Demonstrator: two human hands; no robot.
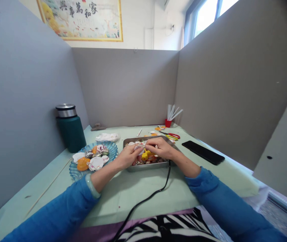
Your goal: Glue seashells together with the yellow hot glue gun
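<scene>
My left hand (130, 156) is closed in a pinch on a small white piece (140, 149), perhaps printed cloth, above a metal tray (143, 167). My right hand (161, 147) has its thumb and fingers pressed together at the edge of that piece; whatever is between those fingertips is too small to make out. Below the hands, a yellow tool (147, 155) that looks like a glue gun lies in the tray, partly hidden. A black cord (155, 192) runs from the tray's right side toward my lap. Several small white and brownish bits fill the tray.
Left of the tray sits a blue glass plate (75, 172) of white and orange pieces, near a green flask (70, 132). Scissors (173, 136), a red cup (168, 123) of white sticks and a black phone (203, 152) are to the right. Grey partitions (125, 87) enclose the table.
</scene>
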